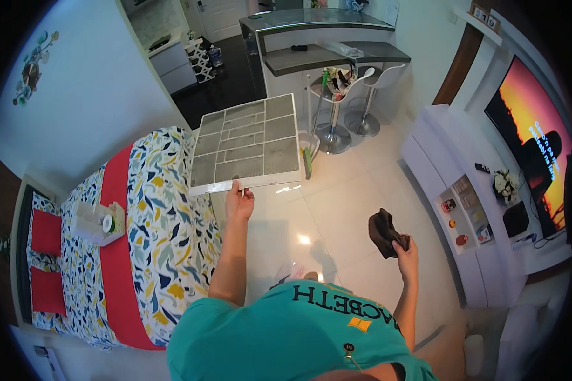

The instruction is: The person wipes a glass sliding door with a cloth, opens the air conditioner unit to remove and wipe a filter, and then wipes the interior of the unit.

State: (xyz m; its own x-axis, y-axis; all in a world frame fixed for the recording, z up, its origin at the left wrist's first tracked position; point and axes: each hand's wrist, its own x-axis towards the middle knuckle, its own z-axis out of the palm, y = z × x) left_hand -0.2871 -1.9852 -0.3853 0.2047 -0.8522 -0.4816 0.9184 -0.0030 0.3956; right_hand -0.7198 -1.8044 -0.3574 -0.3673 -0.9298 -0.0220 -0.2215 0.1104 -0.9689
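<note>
My left hand (240,202) grips the near edge of a white-framed mesh filter panel (244,143), thumb on top and fingers curled beneath. Grey dust-coloured mesh fills the panel's rectangular cells, and it is held out in the air beside the bed. Off to the right, my right hand (406,255) pinches a dark brown crumpled cloth (385,233), which hangs above the tiled floor. The panel and the cloth are well apart.
A bed (171,228) with a patterned cover and a basket (117,226) lies left. Bar stools (333,119) and a counter (333,55) stand ahead, with a broom (307,162) and dustpan nearby. A white TV cabinet (457,190) runs along the right. Clear plastic (291,271) lies near my feet.
</note>
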